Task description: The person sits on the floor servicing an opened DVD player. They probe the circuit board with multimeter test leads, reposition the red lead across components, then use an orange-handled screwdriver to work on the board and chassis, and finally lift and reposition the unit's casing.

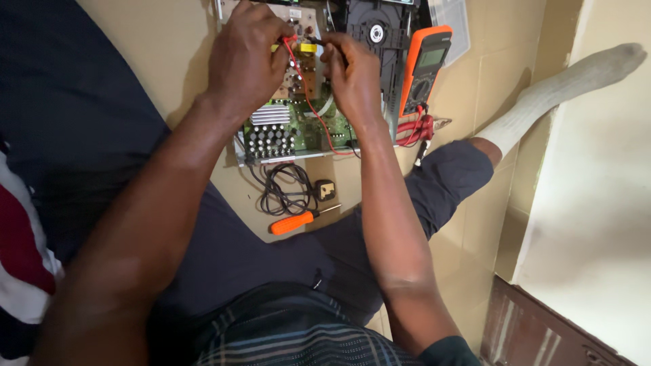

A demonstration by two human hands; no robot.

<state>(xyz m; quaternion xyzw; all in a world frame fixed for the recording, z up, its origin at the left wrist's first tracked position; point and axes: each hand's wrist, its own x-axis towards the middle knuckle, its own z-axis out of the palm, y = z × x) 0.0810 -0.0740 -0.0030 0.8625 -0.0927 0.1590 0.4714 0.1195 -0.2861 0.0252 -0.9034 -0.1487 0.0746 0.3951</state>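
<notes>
- The opened electronic chassis [308, 129] lies on the tiled floor [169, 47] between the person's legs, its cover already off and its boards bare, so the opening-up looks done and the probing appears to be in hand.
- The left hand [245, 57] is closed around the red probe [290, 47], whose red lead [313, 112] runs down across the green circuit board [298, 129].
- The right hand [351, 71] pinches a dark probe [319, 42] between its fingers [333, 54]; both tips meet near a yellow component [308, 48] on the upper board.
- One orange multimeter [424, 68] leans at the right edge of the chassis, just beside the right hand; I cannot read its screen, so no result shows.
- One bundle of spare red leads [415, 129] hangs below the meter.
- One orange-handled screwdriver [293, 222] lies untouched on the floor, near the person's thigh.
- One coiled black power cable [285, 186] with one plug [325, 190] lies loose in front of the chassis, apparently not plugged in.
- One disc drive mechanism [376, 30] sits at the top of the chassis.
- Count: two probes, two hands at work, one meter, one screwdriver, one cable.
</notes>
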